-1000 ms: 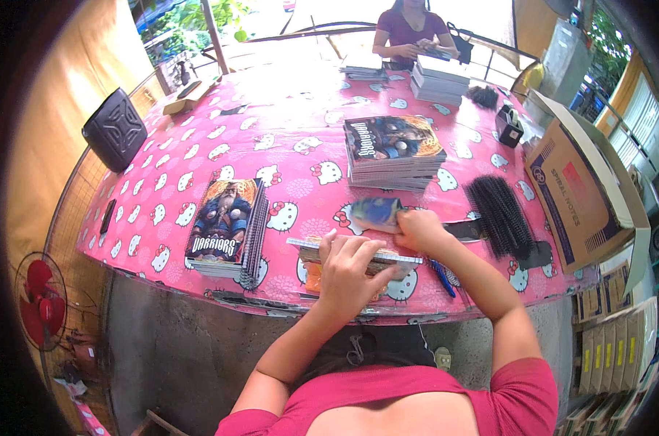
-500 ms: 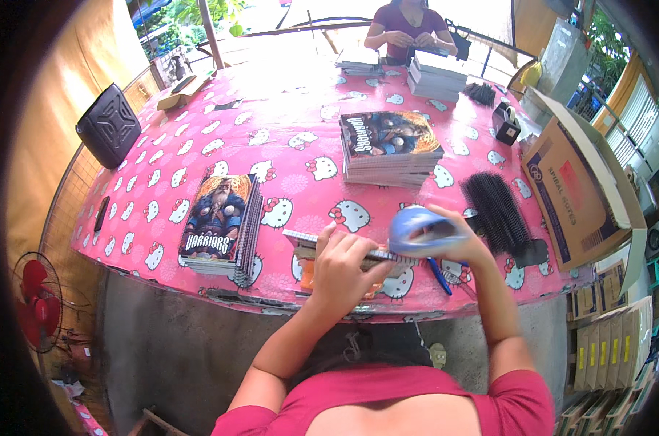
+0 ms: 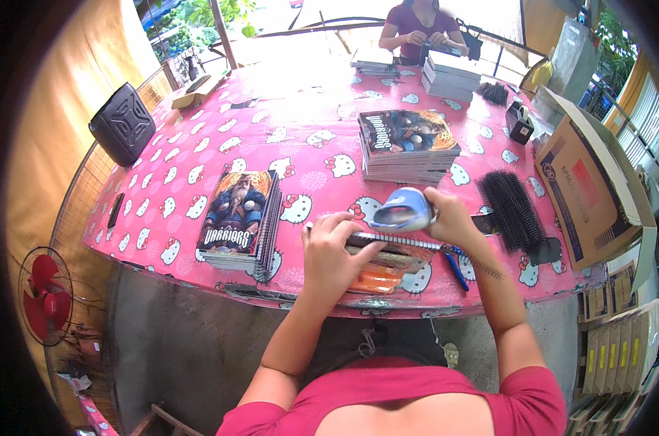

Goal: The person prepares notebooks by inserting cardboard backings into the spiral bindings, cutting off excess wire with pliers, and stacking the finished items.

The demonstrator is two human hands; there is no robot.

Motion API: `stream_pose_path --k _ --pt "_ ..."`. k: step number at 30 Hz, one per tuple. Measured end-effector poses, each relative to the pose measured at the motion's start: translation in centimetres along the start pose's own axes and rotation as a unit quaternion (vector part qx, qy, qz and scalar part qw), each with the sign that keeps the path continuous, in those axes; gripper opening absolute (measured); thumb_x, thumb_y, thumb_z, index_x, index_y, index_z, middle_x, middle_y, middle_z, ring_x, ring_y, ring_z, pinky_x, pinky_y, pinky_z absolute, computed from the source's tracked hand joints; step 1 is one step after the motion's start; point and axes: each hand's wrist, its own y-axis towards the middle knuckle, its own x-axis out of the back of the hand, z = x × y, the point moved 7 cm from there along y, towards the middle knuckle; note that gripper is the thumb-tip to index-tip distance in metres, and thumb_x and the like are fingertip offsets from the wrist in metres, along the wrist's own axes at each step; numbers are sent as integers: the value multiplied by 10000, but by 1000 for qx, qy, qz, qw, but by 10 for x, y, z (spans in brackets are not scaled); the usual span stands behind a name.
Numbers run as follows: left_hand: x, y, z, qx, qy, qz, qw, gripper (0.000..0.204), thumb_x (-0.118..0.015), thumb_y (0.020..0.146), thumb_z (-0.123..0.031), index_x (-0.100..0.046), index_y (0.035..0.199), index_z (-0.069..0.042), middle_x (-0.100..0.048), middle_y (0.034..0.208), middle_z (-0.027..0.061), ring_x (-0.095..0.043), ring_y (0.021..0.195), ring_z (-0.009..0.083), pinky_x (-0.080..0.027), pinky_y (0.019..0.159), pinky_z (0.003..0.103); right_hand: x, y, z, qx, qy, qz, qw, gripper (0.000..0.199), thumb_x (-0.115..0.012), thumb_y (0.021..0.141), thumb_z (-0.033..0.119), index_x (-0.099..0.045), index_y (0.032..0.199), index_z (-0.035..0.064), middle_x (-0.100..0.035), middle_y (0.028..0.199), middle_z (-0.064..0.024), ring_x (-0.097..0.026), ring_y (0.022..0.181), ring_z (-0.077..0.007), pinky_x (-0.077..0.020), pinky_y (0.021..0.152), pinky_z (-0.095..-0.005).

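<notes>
My left hand grips a spiral-bound notebook, tilted up on the table with its coiled edge uppermost. In my right hand is a rounded blue-and-white handheld tool with a wide opening. It sits just above the notebook's coil, and whether they touch I cannot tell. An orange object lies under the notebook. Close to my right wrist is a pair of blue-handled pliers. A bundle of black plastic coils lies farther right.
Coil-bound books are stacked at left, and a taller stack of books stands beyond my hands. An open cardboard box and a tape dispenser are at right. Across the table, a person handles something near more stacks.
The blue-and-white tool has moved up and left relative to my right hand's earlier place, now clear of the coil's end. More of the notebook's coiled edge shows. The whole view has shifted slightly.
</notes>
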Motion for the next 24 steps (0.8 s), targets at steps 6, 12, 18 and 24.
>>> stream_pose_path --k 6,12,18,24 --pt "16 -1 12 2 7 -47 999 360 -869 569 -199 -685 829 -31 -509 1264 200 -528 1119 353 -453 927 431 -18 5 16 59 11 22 998 330 -674 614 6 -589 933 17 -633 778 -91 -572 749 -120 -480 692 -292" --pt "20 -5 35 52 -74 -64 994 383 -870 573 -157 -665 868 -24 -547 1208 185 -580 1046 291 -489 825 369 -33 12 15 48 119 68 989 247 -704 620 -8 -581 834 15 -666 827 -54 -608 782 -114 -487 705 -282" --pt "11 -16 68 170 -304 -45 936 459 -789 705 21 -542 1092 13 -595 1025 80 -578 899 88 -492 730 226 -40 28 37 65 130 76 986 338 -701 624 10 -586 942 21 -649 795 -119 -640 778 -177 -493 717 -337" --pt "12 -23 79 179 -470 -103 858 395 -695 757 102 -573 1127 40 -641 985 100 -626 848 126 -528 727 232 -57 41 47 95 186 93 974 311 -694 637 50 -564 919 29 -633 803 -189 -634 816 -362 -487 688 -401"
